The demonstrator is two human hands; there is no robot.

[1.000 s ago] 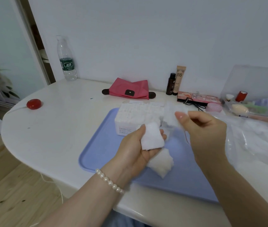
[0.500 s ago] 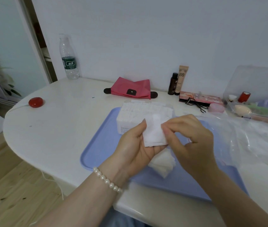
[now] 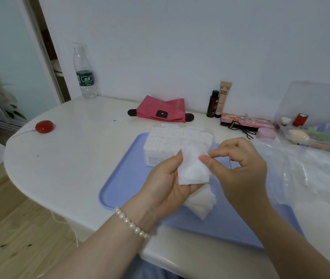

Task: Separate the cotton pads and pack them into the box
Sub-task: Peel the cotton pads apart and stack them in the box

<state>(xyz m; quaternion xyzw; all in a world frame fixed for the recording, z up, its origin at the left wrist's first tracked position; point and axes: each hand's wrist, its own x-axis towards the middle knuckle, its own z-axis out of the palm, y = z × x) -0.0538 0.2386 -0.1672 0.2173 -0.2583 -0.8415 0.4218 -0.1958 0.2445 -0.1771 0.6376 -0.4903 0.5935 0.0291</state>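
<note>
The left hand (image 3: 166, 178) is cupping a small stack of pads (image 3: 193, 168) upright in its palm, thumb pressing the stack's left edge. The right hand (image 3: 240, 164) is closing in from the right, its thumb and forefinger pinching at the stack's upper right corner, seemingly peeling off the front pad. So both hands are meeting on the stack, touching across it. More loose pads (image 3: 202, 204) are lying just below the left hand, on the blue tray (image 3: 123, 178).

The box (image 3: 178, 141) is sitting on the tray's far side, directly behind the hands, already holding rows of pads standing on edge. Its long axis is running left to right, its open top facing up. A peeled pad is probably going forward and slightly left from the pinch; the right hand, holding the corner, looks the natural one to carry it. A clear plastic bag (image 3: 305, 172) is lying on the table (image 3: 69, 158), to the right.
</note>
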